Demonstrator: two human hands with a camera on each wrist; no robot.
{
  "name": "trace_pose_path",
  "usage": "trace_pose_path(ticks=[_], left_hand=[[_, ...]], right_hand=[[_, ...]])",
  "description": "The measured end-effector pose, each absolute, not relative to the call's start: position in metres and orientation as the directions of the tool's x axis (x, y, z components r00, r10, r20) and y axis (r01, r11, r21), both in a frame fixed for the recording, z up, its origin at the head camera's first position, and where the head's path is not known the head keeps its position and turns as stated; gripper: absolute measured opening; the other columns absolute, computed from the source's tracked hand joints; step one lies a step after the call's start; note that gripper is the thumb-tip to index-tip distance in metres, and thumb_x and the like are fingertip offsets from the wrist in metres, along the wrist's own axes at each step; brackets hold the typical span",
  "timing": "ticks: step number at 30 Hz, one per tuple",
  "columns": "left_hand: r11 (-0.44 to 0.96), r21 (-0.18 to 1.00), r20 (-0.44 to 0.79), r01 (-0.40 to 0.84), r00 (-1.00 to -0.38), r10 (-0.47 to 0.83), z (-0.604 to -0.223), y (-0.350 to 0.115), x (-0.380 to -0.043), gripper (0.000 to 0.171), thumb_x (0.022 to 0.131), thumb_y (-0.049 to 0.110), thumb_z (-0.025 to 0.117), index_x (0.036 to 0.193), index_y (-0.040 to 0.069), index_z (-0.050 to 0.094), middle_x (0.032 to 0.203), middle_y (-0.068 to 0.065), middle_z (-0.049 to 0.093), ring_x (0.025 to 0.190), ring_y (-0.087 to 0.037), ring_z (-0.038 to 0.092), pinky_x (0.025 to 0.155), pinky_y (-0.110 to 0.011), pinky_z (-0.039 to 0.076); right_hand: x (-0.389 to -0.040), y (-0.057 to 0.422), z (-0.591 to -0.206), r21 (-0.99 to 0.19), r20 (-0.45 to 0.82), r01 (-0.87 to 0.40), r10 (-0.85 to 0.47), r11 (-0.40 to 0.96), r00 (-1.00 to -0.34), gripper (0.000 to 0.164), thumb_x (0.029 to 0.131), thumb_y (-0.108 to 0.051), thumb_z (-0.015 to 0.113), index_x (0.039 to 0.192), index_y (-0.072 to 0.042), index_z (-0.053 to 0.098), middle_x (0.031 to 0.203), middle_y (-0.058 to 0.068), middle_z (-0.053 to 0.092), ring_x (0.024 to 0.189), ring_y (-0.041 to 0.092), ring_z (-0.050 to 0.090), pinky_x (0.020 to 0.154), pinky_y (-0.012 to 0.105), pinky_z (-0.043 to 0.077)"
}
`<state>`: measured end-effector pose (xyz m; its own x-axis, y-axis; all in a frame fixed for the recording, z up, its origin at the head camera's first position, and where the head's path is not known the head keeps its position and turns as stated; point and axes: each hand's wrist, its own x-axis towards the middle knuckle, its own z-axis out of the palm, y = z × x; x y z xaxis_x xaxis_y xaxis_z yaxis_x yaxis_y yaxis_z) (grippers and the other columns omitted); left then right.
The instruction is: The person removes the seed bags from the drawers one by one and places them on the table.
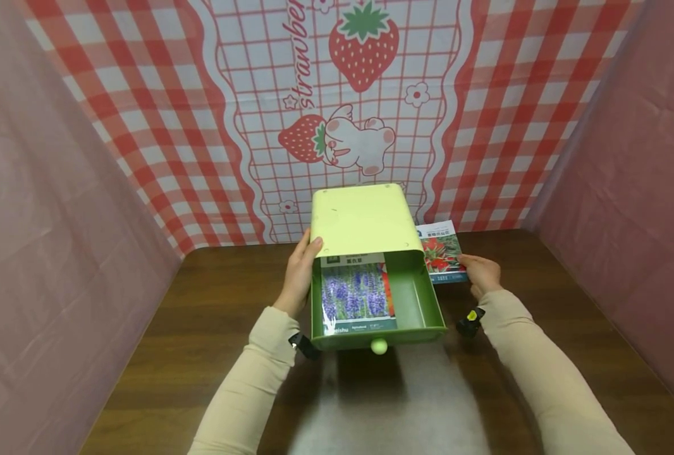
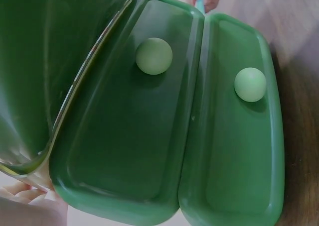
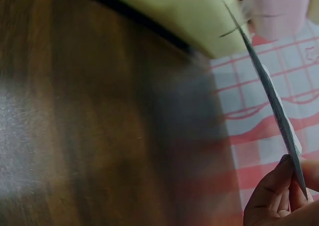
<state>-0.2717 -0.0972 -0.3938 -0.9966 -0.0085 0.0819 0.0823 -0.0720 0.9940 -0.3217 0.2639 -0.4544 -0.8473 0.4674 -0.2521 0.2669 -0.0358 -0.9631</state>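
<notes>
A small cabinet (image 1: 365,221) with a pale yellow-green top stands at the middle of the table, its green drawer (image 1: 413,297) pulled out. Inside lies a seed packet with purple flowers (image 1: 354,294), and a red edge shows beside it. My left hand (image 1: 298,272) rests against the cabinet's left side, thumb at the top edge. To the right of the cabinet, my right hand (image 1: 482,275) pinches a seed packet with red flowers (image 1: 442,253) by its edge. In the right wrist view the packet (image 3: 274,99) appears edge-on between thumb and fingers.
Two green drawer fronts with round knobs (image 2: 250,84) fill the left wrist view. The dark wooden table (image 1: 212,322) carries the cabinet. Behind it hangs a red-checked strawberry cloth (image 1: 365,126), and pink cloths (image 1: 610,158) enclose both sides.
</notes>
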Motion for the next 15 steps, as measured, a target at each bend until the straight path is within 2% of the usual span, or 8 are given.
trace_pose_path(ticks=[5, 8, 12, 15], left_hand=[[-0.091, 0.993, 0.081, 0.080, -0.997, 0.006, -0.393, -0.097, -0.271, 0.067, 0.099, 0.046, 0.052, 0.156, 0.025, 0.025, 0.162, -0.002, 0.026, 0.134, -0.028, 0.044, 0.115, -0.043, 0.036], [-0.090, 0.993, 0.079, 0.078, -0.997, 0.007, -0.393, -0.097, -0.272, 0.067, 0.099, 0.046, 0.052, 0.156, 0.025, 0.026, 0.162, -0.002, 0.027, 0.133, -0.028, 0.045, 0.114, -0.043, 0.036], [-0.082, 0.993, 0.080, 0.080, -0.997, -0.001, -0.394, -0.097, -0.272, 0.066, 0.099, 0.045, 0.051, 0.156, 0.024, 0.026, 0.161, -0.003, 0.027, 0.134, -0.027, 0.044, 0.115, -0.043, 0.035], [-0.080, 0.994, 0.079, 0.079, -0.997, -0.003, -0.394, -0.098, -0.272, 0.066, 0.099, 0.045, 0.051, 0.156, 0.024, 0.026, 0.161, -0.004, 0.029, 0.129, -0.027, 0.049, 0.112, -0.042, 0.039]], right_hand=[[-0.325, 0.260, -0.466, -0.959, -0.242, 0.282, 0.475, 0.014, -0.846, 0.025, 0.091, -0.011, 0.066, 0.113, -0.002, 0.073, 0.056, -0.022, 0.054, 0.063, -0.003, 0.050, 0.057, 0.012, 0.043], [-0.325, 0.256, -0.472, -0.954, -0.231, 0.295, 0.490, 0.057, -0.841, 0.032, 0.089, -0.008, 0.067, 0.116, 0.009, 0.069, 0.051, -0.021, 0.051, 0.058, -0.004, 0.048, 0.054, 0.012, 0.042], [-0.325, 0.250, -0.477, -0.940, -0.219, 0.318, 0.502, 0.121, -0.837, 0.026, 0.084, -0.006, 0.070, 0.105, 0.010, 0.072, 0.050, -0.018, 0.050, 0.055, -0.001, 0.047, 0.052, 0.013, 0.042], [-0.322, 0.246, -0.477, -0.930, -0.195, 0.319, 0.488, 0.184, -0.851, 0.022, 0.080, -0.004, 0.071, 0.096, 0.011, 0.073, 0.052, -0.015, 0.052, 0.056, 0.001, 0.047, 0.052, 0.015, 0.042]])
